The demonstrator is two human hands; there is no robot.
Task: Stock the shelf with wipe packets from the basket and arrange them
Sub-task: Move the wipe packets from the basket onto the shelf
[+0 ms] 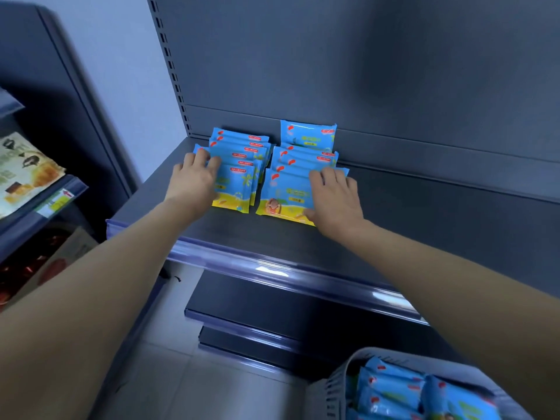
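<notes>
Dark grey shop shelving fills the frame, and the shelf [394,213] at its centre carries two rows of blue-and-yellow wipe packets, leaning back one behind another like tiles. At the left of centre, the left hand [194,180] has its fingers bent over the top left corner of the left row [239,165], gripping the front packets, probably to stop them from toppling or fanning out. The right hand [336,195] lies spread on the front of the right row [288,183], fingers fairly straight and apart, thumb by the lower edge (a pressing touch, not a grip), likely to square that row and keep it parallel with its neighbour. Behind the right row one packet [307,133] stands upright against the back panel. The basket [342,377] sits at lower right, with more packets [391,389] in it, so stocking looks only partly done. Snack bags [24,171] sit on another shelf at far left
</notes>
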